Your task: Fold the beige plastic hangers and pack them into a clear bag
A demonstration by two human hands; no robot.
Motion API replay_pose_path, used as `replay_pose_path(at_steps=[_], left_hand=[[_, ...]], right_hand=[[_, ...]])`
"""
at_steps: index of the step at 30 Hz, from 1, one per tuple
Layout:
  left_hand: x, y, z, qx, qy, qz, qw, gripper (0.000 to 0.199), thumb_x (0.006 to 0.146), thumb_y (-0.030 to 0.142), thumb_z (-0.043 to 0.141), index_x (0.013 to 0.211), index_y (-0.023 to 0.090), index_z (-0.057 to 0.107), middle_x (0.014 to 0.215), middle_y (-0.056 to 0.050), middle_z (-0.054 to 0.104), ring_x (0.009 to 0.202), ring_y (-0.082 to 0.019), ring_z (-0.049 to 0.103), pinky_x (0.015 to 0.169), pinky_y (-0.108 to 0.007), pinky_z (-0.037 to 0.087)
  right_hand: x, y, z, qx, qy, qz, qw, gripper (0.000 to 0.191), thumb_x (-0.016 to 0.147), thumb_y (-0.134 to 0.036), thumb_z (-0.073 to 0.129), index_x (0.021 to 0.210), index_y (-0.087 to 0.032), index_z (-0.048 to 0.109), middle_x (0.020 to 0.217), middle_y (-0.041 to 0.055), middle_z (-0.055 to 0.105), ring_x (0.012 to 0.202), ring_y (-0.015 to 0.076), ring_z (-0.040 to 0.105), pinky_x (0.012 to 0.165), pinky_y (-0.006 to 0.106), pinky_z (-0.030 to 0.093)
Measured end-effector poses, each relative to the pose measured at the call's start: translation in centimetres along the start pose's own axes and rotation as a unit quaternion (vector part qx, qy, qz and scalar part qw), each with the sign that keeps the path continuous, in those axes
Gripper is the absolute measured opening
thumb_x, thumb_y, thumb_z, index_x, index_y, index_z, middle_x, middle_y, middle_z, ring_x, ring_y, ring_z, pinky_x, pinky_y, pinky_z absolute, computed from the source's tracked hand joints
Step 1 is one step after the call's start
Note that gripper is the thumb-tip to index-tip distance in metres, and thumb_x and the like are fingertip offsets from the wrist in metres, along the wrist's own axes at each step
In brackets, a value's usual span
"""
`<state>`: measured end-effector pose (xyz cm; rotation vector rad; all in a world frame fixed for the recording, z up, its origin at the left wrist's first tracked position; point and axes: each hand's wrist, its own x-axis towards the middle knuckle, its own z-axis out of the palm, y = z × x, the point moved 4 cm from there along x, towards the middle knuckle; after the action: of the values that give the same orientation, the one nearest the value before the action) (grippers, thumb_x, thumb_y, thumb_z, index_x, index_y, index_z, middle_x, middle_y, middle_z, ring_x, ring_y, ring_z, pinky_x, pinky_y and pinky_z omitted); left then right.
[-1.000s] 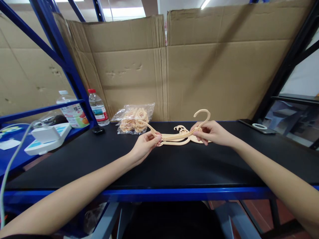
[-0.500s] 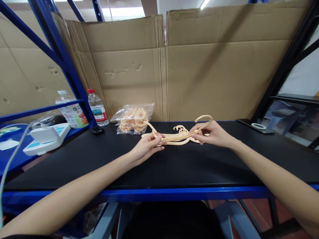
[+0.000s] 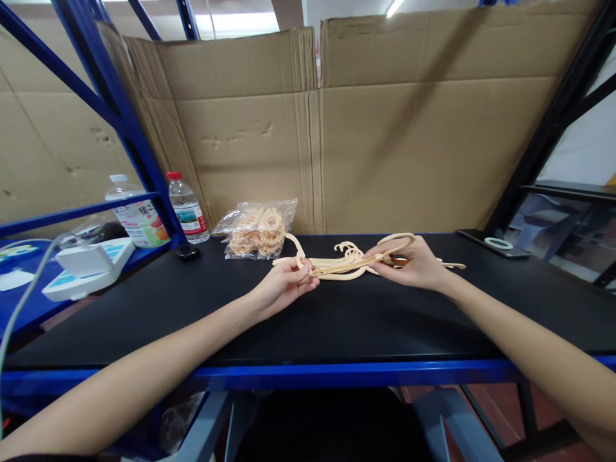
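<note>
My left hand (image 3: 283, 287) is closed on one end of a cream plastic hanger (image 3: 344, 267). A curved arm of it rises above the fingers. My right hand (image 3: 412, 264) grips the same hanger farther right, and a curved piece loops up over the fingers. A thin cream end (image 3: 455, 265) juts out to the right, behind that hand. Beneath and behind lie more cream hangers (image 3: 332, 277) on the black table (image 3: 308, 327), their small hooks (image 3: 350, 249) bunched together. My hands partly hide how the held pieces join.
A clear plastic bag (image 3: 260, 232) of cream parts lies at the back left, near a red-capped water bottle (image 3: 187, 208) and a black mouse-like object (image 3: 187, 251). At the far right are a phone (image 3: 486, 240) and a pale ring (image 3: 498, 244). Cardboard (image 3: 423, 154) walls the back.
My right hand has turned and shifted slightly, and its curved piece now sits lower and flatter. A thin end now shows to its right. My left hand keeps its grip, its lower fingers more curled.
</note>
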<state>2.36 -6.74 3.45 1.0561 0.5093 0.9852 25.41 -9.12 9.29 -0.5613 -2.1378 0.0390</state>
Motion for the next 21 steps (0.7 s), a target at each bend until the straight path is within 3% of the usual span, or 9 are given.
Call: replay_pose_path(at_steps=[9, 13, 21], left_hand=[[-0.2, 0.1, -0.3, 0.034, 0.004, 0.022, 0.999, 0.022, 0.063, 0.011, 0.078, 0.072, 0.011, 0.057, 0.077, -0.003, 0.06, 0.065, -0.01, 0.06, 0.064, -0.02, 0.05], [-0.2, 0.1, -0.5, 0.053, 0.007, 0.025, 0.998, 0.023, 0.063, 0.012, 0.078, 0.07, 0.012, 0.056, 0.073, -0.001, 0.059, 0.061, -0.01, 0.059, 0.061, -0.02, 0.049], [-0.3, 0.3, -0.8, 0.09, 0.054, 0.056, 0.993, 0.024, 0.061, 0.012, 0.077, 0.069, 0.013, 0.055, 0.071, -0.001, 0.06, 0.058, -0.008, 0.058, 0.058, -0.018, 0.048]], right_hand=[[-0.1, -0.6, 0.5, -0.013, 0.007, -0.01, 1.0, 0.013, 0.08, -0.022, 0.058, 0.078, -0.02, 0.071, 0.079, 0.0042, 0.072, 0.068, 0.0158, 0.065, 0.054, 0.024, 0.05], [-0.2, -0.6, 0.9, -0.017, 0.002, -0.014, 1.0, 0.014, 0.08, -0.021, 0.057, 0.08, -0.019, 0.071, 0.079, 0.0044, 0.071, 0.059, 0.0138, 0.062, 0.053, 0.025, 0.05], [-0.5, -0.7, 1.6, -0.023, 0.014, 0.001, 1.0, 0.014, 0.081, -0.023, 0.058, 0.082, -0.02, 0.071, 0.075, 0.0037, 0.07, 0.061, 0.0153, 0.062, 0.055, 0.026, 0.05]])
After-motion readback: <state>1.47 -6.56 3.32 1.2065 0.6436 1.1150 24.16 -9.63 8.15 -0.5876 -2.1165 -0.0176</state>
